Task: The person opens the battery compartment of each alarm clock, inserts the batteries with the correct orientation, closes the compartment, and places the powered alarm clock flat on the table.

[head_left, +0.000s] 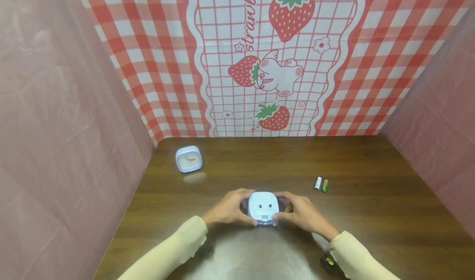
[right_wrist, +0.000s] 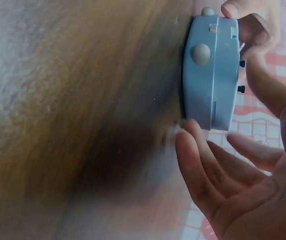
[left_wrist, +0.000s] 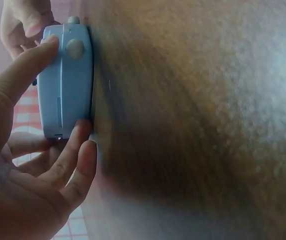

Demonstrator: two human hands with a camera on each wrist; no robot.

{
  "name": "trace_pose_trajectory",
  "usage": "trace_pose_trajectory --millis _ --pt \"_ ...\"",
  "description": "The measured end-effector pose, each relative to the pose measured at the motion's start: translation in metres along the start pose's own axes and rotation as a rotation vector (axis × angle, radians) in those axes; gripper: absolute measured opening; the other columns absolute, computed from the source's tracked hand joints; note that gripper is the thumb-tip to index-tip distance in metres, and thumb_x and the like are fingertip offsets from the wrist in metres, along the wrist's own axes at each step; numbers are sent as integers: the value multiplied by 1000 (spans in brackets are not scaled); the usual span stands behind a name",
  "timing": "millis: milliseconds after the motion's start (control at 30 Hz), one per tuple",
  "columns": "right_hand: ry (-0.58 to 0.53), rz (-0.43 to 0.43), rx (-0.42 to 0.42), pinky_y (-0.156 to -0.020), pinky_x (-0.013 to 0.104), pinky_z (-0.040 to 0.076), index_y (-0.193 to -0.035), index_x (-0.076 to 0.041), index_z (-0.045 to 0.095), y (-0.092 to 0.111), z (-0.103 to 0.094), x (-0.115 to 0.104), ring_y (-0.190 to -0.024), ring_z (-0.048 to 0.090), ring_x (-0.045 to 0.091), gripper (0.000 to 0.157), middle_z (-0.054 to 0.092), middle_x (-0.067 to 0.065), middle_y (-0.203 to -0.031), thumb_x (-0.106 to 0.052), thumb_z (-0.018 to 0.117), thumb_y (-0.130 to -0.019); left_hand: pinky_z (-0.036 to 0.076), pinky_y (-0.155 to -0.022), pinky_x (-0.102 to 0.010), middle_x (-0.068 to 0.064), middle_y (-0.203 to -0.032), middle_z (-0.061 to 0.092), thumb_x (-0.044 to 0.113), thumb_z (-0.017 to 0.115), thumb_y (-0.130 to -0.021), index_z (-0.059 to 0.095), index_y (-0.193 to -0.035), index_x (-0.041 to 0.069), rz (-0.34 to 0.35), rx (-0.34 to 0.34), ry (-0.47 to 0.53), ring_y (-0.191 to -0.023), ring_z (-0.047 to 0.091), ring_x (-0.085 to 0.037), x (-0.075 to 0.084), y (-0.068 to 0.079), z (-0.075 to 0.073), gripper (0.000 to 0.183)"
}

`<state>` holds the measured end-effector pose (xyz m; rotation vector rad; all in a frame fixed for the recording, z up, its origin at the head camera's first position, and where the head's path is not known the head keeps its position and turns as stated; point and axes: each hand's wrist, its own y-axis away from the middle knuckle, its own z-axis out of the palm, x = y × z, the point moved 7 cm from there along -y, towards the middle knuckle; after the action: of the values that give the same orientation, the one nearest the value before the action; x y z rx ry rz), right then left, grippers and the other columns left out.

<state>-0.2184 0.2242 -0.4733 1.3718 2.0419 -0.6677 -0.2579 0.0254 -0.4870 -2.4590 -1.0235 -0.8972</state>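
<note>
A pale blue alarm clock (head_left: 263,208) lies face down near the middle of the table, its back with two small black knobs and a battery cover turned up. My left hand (head_left: 231,208) grips its left side, thumb at the near edge and fingers toward the far edge. On the opposite side, my right hand (head_left: 302,212) holds it between thumb and fingers. Rounded feet show on the clock's side (left_wrist: 68,90) in the left wrist view. From the right wrist, the black knobs stick out of the clock's back (right_wrist: 225,90). Its dial is hidden underneath.
Another pale clock (head_left: 189,159) stands at the back left of the brown wooden table (head_left: 256,164), dial showing. Two small batteries (head_left: 318,183), one white and one green, lie right of the hands. Checked strawberry cloth (head_left: 259,65) hangs behind, with pink cloth (head_left: 67,127) at both sides.
</note>
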Motion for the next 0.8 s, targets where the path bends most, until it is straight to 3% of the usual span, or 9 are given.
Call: trace_pose_trajectory --millis 200,333,500,633,800 --pt "176 -143 128 -64 23 52 -124 -14 72 -5 -4 -27 -77 57 9 50 61 1 -102 -29 90 -80 53 -83 -20 -14 -139 59 38 95 -72 44 -152 -3 12 -15 1 -92 60 -7 -1 2 -2 103" --pt "317 -292 104 -67 22 53 -112 -16 77 -7 4 -47 -80 57 8 35 57 -2 -105 -27 89 -81 52 -96 -28 -14 -143 58 46 93 -72 41 -154 -1 6 1 -62 -104 62 -13 -1 2 -3 108" --pt "456 -424 63 -64 19 52 -103 -13 80 -5 17 -60 -75 53 3 28 59 -3 -101 -24 90 -80 45 -109 -40 -14 -148 55 51 91 -74 42 -155 3 -34 7 -106 -127 57 -24 -2 2 -2 106" --pt "511 -487 74 -66 23 57 -101 -11 80 -2 22 -67 -78 62 8 24 65 -2 -102 -23 88 -82 45 -109 -42 -14 -145 57 48 91 -74 45 -154 3 -32 12 -130 -128 57 -28 0 2 -1 103" --pt "538 -488 90 -68 30 60 -98 -11 80 -2 25 -71 -82 68 15 16 68 -2 -101 -19 85 -85 46 -109 -39 -13 -144 58 49 92 -73 46 -153 4 -32 4 -158 -128 58 -26 0 1 1 102"
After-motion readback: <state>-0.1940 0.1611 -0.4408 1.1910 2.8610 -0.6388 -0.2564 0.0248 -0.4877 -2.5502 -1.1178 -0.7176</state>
